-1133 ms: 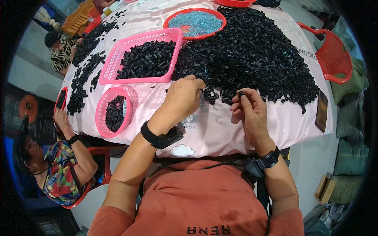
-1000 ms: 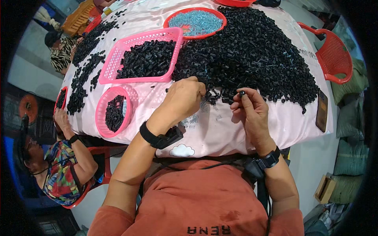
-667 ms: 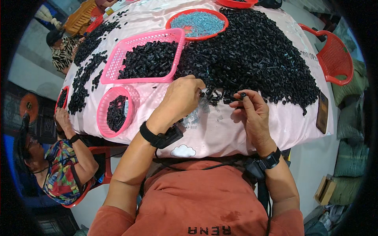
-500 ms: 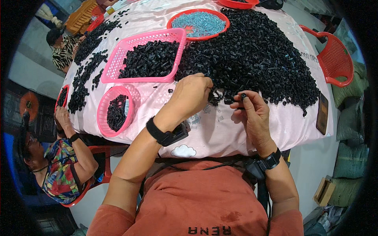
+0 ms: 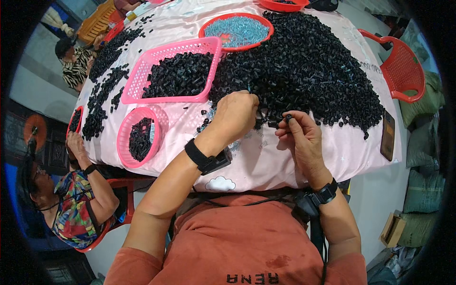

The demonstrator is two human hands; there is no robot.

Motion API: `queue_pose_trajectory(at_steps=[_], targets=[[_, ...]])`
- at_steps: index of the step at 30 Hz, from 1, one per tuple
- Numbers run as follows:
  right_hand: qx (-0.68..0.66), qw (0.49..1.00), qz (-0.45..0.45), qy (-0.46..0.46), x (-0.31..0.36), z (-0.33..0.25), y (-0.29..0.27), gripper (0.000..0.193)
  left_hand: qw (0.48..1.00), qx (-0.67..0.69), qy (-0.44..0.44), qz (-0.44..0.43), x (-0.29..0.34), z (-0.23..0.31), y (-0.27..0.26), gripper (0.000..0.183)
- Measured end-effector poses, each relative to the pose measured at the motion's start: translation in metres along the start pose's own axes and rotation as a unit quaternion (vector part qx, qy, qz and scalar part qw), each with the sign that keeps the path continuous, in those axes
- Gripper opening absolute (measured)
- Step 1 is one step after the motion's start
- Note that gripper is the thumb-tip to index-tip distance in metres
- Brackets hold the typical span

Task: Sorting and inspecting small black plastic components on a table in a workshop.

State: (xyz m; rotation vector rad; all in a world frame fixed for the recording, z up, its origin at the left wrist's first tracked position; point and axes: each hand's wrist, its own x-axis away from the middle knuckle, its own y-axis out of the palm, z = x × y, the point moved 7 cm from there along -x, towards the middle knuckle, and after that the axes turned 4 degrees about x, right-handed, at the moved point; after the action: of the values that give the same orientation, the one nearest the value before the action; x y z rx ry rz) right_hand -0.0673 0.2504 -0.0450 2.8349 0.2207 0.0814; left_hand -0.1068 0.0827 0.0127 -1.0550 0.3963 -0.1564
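My left hand (image 5: 233, 113) is at the near edge of a big heap of small black tube-like plastic pieces (image 5: 304, 61). Its fingers are pinched together, and its back hides what they hold, if anything. To its right, my right hand (image 5: 306, 140) grips a small black plastic piece (image 5: 288, 118) between thumb and forefinger, the piece's round hollow end facing up. The other fingers of that hand curl beneath. A few loose black and pale blue pieces (image 5: 205, 119) lie on the cloth beside my left hand.
A pink rectangular basket (image 5: 166, 100) and a pink round basket (image 5: 124, 154) hold black pieces. Small blue clear pieces fill a red-rimmed tray (image 5: 272, 32). A phone (image 5: 388, 137) lies at the right edge, near a red chair (image 5: 403, 71). Two people (image 5: 78, 204) sit along the left.
My left hand has shifted slightly right, and loose pieces beside it now show. My right hand has moved slightly left and down, still gripping the small black piece.
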Motion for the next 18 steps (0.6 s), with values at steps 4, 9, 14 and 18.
queue_pose_trajectory(at_steps=[4, 9, 14, 18], targets=[[-0.003, 1.000, 0.000, 0.004, 0.0002, 0.0010, -0.0003, 0.020, 1.000, 0.004, -0.017, 0.003, -0.0020, 0.0046, 0.0021, 0.013], [-0.004, 1.000, -0.002, -0.004, -0.0007, 0.0019, -0.0009, 0.020, 1.000, 0.019, -0.002, -0.002, -0.0001, 0.0087, 0.0047, 0.013], [0.002, 1.000, 0.001, 0.012, 0.0006, 0.0021, 0.0004, 0.020, 1.000, 0.023, 0.001, -0.008, 0.0020, 0.0093, 0.0057, 0.014], [-0.007, 1.000, -0.002, -0.005, 0.0000, 0.0039, -0.0013, 0.020, 1.000, 0.003, 0.008, -0.014, 0.0026, 0.0098, 0.0082, 0.014]])
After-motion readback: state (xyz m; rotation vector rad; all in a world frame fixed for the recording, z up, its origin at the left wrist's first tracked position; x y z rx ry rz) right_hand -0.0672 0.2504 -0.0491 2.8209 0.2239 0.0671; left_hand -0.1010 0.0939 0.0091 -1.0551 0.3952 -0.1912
